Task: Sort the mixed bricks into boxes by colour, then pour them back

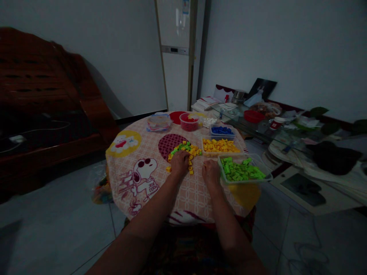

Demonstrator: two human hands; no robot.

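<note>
My left hand (180, 161) is at the near edge of a mixed pile of small yellow and green plastic blocks (195, 150). Its fingers are bent down into the blocks, and whatever the fingertips grip is hidden. To its right, my right hand (211, 171) rests low over the cloth with fingers curled closed; what it holds, if anything, does not show. Right beside that hand stands a clear tub of green blocks (242, 170). Behind this is a tub of yellow blocks (220, 145), and farther back one of blue blocks (221, 130).
A patterned cloth covers the round table (160, 179). Toward its back are a lidded clear container (158, 121), a round tub with red contents (189, 123) and a bag of white pieces (210, 122). A cluttered glass table (258, 130) adjoins at right; a wooden bench (94, 114) stands left.
</note>
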